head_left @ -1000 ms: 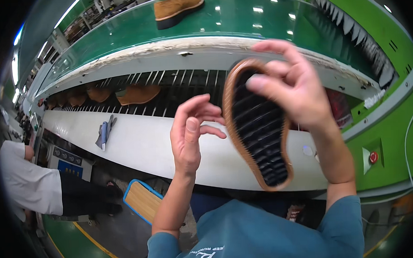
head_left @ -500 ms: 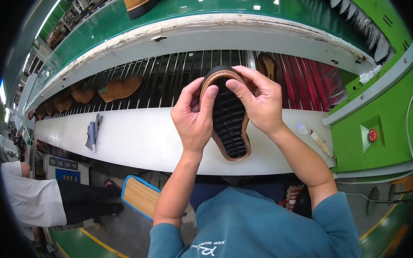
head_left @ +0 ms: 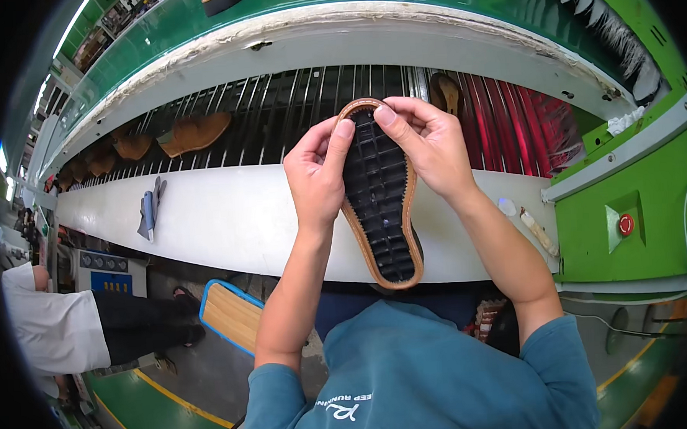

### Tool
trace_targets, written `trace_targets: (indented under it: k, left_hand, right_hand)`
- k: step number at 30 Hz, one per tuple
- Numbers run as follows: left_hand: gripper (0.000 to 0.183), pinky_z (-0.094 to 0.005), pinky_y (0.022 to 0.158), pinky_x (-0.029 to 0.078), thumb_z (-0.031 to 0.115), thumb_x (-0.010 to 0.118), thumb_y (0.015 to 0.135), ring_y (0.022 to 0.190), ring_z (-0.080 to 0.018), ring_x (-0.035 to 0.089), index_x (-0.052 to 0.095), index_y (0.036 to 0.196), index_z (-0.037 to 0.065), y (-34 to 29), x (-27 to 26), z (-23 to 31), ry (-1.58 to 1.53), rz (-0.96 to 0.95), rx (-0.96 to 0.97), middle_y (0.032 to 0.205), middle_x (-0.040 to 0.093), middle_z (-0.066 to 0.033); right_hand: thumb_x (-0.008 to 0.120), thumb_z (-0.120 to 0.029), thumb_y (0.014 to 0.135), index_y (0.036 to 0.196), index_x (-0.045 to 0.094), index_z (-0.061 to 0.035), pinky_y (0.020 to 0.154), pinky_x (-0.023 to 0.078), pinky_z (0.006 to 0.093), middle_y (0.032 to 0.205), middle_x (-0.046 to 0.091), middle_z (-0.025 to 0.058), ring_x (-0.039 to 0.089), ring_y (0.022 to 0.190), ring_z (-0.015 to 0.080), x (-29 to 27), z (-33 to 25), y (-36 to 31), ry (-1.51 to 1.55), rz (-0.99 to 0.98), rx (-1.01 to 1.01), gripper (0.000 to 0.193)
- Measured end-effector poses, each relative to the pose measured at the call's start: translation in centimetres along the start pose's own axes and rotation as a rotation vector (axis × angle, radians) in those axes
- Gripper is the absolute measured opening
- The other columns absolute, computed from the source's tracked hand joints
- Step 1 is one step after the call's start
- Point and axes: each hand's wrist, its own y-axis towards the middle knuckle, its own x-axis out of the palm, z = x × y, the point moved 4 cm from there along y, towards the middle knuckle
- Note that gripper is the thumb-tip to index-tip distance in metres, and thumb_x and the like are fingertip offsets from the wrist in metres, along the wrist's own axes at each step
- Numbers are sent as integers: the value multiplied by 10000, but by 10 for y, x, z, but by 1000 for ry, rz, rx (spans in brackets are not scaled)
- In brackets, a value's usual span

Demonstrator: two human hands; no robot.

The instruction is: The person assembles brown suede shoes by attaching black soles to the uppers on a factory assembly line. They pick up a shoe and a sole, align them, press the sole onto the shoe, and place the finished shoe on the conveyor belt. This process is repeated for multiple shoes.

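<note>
Both hands hold a sole (head_left: 381,197) up over the white counter (head_left: 229,219), tread side toward the camera. The sole is black with a tan stitched rim, its toe end pointing up toward the slatted rack (head_left: 277,102), its heel end low, near the person's chest. The left hand (head_left: 315,177) grips the sole's left edge near the toe, fingers closed on it with the forefinger laid on the tread. The right hand (head_left: 432,145) grips the right edge at the toe, fingers curled over the rim, thumb pressing the tread

On the rack behind lie tan shoe uppers (head_left: 194,133), well apart from the sole. A grey cloth (head_left: 150,211) lies on the counter at the left. A green conveyor (head_left: 334,4) runs along the top. To the right stands a green cabinet (head_left: 634,194) with a red button (head_left: 626,223). A second person in a white top (head_left: 49,327) sits at the lower left, beside a blue-edged wooden board (head_left: 229,315)
</note>
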Motion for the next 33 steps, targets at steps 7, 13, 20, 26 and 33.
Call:
trace_targets:
  k: [7, 13, 20, 26, 33]
  left_hand:
    - [290, -218, 889, 614, 116, 832, 1083, 991, -89, 770, 757, 1291, -71, 0, -28, -32, -6, 39, -38, 1118, 834, -91]
    - [358, -254, 932, 641, 67, 871, 1031, 1037, -126, 792, 732, 1331, -70, 0, -41, -40, 23, 36, -51, 1167, 834, -120]
    - [334, -399, 956, 661, 262, 552, 1199, 1016, -232, 804, 698, 1309, -17, 19, -103, -125, -464, -22, -311, 1160, 815, -124]
    - [439, -526, 833, 649, 331, 358, 1138, 747, -260, 648, 653, 1198, 11, 13, -107, -125, -551, -31, -254, 867, 678, -162]
    - [442, -479, 836, 623, 374, 363, 1164, 802, -237, 658, 638, 1191, 30, 15, -107, -131, -355, -54, -287, 892, 669, -134]
  right_hand:
    - [789, -716, 970, 1592, 632, -35, 1204, 507, 538, 1508, 665, 294, 594, 1463, 489, -133, 111, 53, -1091, 383, -81, 936]
    - [792, -793, 899, 1806, 215, -109, 1222, 509, 567, 1677, 423, 387, 484, 1545, 552, -194, 183, 52, -1343, 176, 571, 1274]
    - [778, -694, 946, 1818, 190, -91, 1206, 540, 546, 1701, 463, 357, 551, 1512, 520, -171, 204, 45, -1540, 180, 525, 1212]
    - [817, -609, 936, 1774, 338, -59, 1207, 547, 514, 1617, 597, 336, 647, 1432, 487, -209, 214, 66, -1440, 84, 559, 1111]
    - [786, -417, 1032, 1701, 494, -69, 1143, 576, 513, 1518, 694, 199, 693, 1367, 363, -242, 149, 67, -441, 184, 606, 808]
